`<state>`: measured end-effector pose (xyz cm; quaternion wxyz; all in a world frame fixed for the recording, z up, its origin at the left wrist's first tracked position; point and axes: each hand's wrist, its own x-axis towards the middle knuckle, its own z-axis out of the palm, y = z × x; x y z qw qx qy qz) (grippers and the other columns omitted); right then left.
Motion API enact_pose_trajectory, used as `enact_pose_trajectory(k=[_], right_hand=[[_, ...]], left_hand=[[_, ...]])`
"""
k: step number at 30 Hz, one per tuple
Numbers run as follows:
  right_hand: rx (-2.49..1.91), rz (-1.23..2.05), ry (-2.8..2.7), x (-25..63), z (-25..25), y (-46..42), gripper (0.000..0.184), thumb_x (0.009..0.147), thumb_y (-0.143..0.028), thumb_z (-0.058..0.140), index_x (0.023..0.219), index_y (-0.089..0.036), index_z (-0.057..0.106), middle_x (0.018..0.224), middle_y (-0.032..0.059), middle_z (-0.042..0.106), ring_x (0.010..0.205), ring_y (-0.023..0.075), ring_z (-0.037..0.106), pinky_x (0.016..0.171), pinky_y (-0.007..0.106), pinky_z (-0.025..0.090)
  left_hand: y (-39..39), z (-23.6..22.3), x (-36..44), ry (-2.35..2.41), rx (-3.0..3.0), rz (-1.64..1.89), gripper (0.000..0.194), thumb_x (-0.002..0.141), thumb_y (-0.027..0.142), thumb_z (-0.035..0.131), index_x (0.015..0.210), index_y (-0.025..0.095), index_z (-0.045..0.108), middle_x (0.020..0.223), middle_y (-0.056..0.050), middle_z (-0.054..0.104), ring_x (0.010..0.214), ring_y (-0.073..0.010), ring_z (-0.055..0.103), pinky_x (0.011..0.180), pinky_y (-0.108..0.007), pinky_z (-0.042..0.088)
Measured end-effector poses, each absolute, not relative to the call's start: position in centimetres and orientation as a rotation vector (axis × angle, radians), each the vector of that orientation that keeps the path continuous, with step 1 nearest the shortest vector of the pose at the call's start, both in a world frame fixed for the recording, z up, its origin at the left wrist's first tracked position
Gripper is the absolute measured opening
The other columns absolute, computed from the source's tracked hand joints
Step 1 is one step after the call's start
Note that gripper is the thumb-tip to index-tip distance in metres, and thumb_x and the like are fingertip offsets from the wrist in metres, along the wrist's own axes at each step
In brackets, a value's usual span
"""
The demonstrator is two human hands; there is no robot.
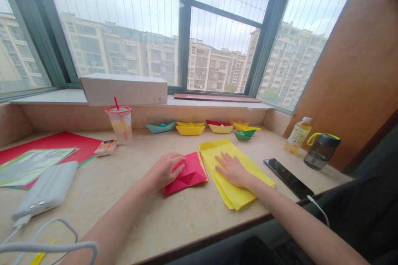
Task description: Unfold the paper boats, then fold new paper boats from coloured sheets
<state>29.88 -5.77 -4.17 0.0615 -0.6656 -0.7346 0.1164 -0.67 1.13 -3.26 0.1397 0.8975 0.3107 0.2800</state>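
Note:
My left hand (164, 170) rests on a folded sheet of pink-red origami paper (188, 175), its fingers curled over the paper's left edge. The sheet lies flat in a faceted, partly folded shape, and a strip of yellow paper shows beneath its right edge. My right hand (232, 169) lies flat, fingers spread, on a folded sheet of yellow paper (245, 192), pressing it to the stone sill (186, 225). The two hands are close together, with the papers side by side between my forearms.
Several folded paper boats (190, 130) stand along the back of the sill. A plastic cup with a red straw (120, 124), a power bank (43, 190), a phone (288, 178), a tea bottle (298, 136), a flask (321, 151) and red paper sheets (62, 145) surround the hands. A white box (123, 90) sits against the window.

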Motion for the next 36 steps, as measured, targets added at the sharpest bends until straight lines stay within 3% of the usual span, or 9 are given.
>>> enact_pose_trajectory(k=[5, 9, 11, 17, 19, 21, 28, 33, 36], right_hand=[[-2.033, 0.375, -2.24, 30.2, -6.0, -5.3, 0.069, 0.096, -0.064, 0.023, 0.154, -0.025, 0.024, 0.162, 0.011, 0.015, 0.149, 0.0288, 0.009, 0.117, 0.052, 0.005], [-2.009, 0.345, -2.258, 31.3, -3.7, -3.4, 0.067, 0.094, -0.063, 0.037, 0.146, -0.021, 0.042, 0.155, 0.0125, 0.035, 0.142, 0.028, 0.033, 0.115, 0.041, 0.023], [-2.047, 0.247, -2.18, 32.4, -1.8, -1.4, 0.06, 0.097, -0.056, 0.036, 0.143, -0.02, 0.045, 0.15, 0.0124, 0.043, 0.138, 0.0247, 0.04, 0.112, 0.035, 0.028], [-2.369, -0.035, -1.721, 35.8, 0.9, 4.5, 0.037, 0.098, -0.03, 0.045, 0.127, -0.007, 0.055, 0.129, 0.0226, 0.057, 0.12, 0.0303, 0.056, 0.099, 0.043, 0.043], [-2.423, -0.074, -1.597, 35.8, 0.3, 5.2, 0.034, 0.098, -0.03, 0.048, 0.121, -0.007, 0.058, 0.121, 0.0208, 0.061, 0.11, 0.0271, 0.061, 0.093, 0.041, 0.048], [-2.432, -0.121, -1.514, 35.3, -0.7, 5.3, 0.032, 0.095, -0.034, 0.057, 0.121, -0.015, 0.058, 0.121, 0.01, 0.061, 0.103, 0.0224, 0.063, 0.087, 0.043, 0.053], [-2.265, -0.334, -1.477, 35.2, -2.8, 4.1, 0.027, 0.095, -0.033, 0.058, 0.12, -0.021, 0.059, 0.124, 0.0085, 0.059, 0.103, 0.0207, 0.062, 0.087, 0.04, 0.054], [-2.075, -0.474, -1.55, 33.5, -1.5, 4.1, 0.019, 0.096, -0.023, 0.05, 0.097, -0.012, 0.065, 0.098, 0.0153, 0.067, 0.097, 0.0268, 0.063, 0.09, 0.043, 0.048], [-1.661, -0.529, -1.807, 29.5, -1.1, 2.6, 0.012, 0.092, -0.023, 0.055, 0.096, -0.016, 0.064, 0.1, 0.0108, 0.067, 0.101, 0.0256, 0.06, 0.095, 0.04, 0.046]], left_hand=[[0.8, -4.0, -0.6, 0.746, 2.622, 0.623, 0.036, 0.089, 0.036, 0.054, 0.12, 0.025, 0.067, 0.133, -0.01, 0.061, 0.125, -0.0291, 0.054, 0.109, -0.043, 0.037], [1.0, -4.6, -0.6, 0.742, 2.61, 0.6, 0.035, 0.09, 0.034, 0.053, 0.121, 0.024, 0.067, 0.135, -0.01, 0.06, 0.125, -0.028, 0.054, 0.108, -0.04, 0.039], [1.0, -4.6, -0.7, 0.746, 2.631, 0.581, 0.035, 0.09, 0.033, 0.051, 0.121, 0.024, 0.067, 0.135, -0.01, 0.06, 0.125, -0.0275, 0.054, 0.108, -0.04, 0.039], [0.3, -3.9, -0.8, 0.823, 2.692, 0.472, 0.038, 0.092, 0.031, 0.048, 0.125, 0.02, 0.064, 0.137, -0.011, 0.057, 0.127, -0.0271, 0.052, 0.109, -0.041, 0.039], [0.0, -3.8, -0.8, 0.85, 2.692, 0.464, 0.038, 0.092, 0.033, 0.049, 0.124, 0.02, 0.064, 0.137, -0.011, 0.058, 0.127, -0.0275, 0.052, 0.108, -0.041, 0.04], [-0.1, -3.8, -0.8, 0.853, 2.69, 0.488, 0.038, 0.092, 0.034, 0.049, 0.124, 0.02, 0.065, 0.136, -0.011, 0.058, 0.125, -0.0276, 0.053, 0.107, -0.04, 0.041], [-0.4, -3.9, -0.5, 0.857, 2.7, 0.52, 0.037, 0.09, 0.031, 0.052, 0.123, 0.022, 0.064, 0.133, -0.011, 0.06, 0.124, -0.0294, 0.053, 0.107, -0.044, 0.04], [-0.7, -3.9, 0.1, 0.897, 2.603, 0.699, 0.044, 0.091, 0.031, 0.051, 0.135, 0.026, 0.055, 0.138, -0.009, 0.056, 0.129, -0.0285, 0.048, 0.111, -0.047, 0.035], [-0.9, -3.9, 0.7, 0.968, 2.372, 0.907, 0.048, 0.094, 0.038, 0.048, 0.14, 0.023, 0.049, 0.137, -0.012, 0.057, 0.128, -0.0283, 0.05, 0.11, -0.048, 0.036]])
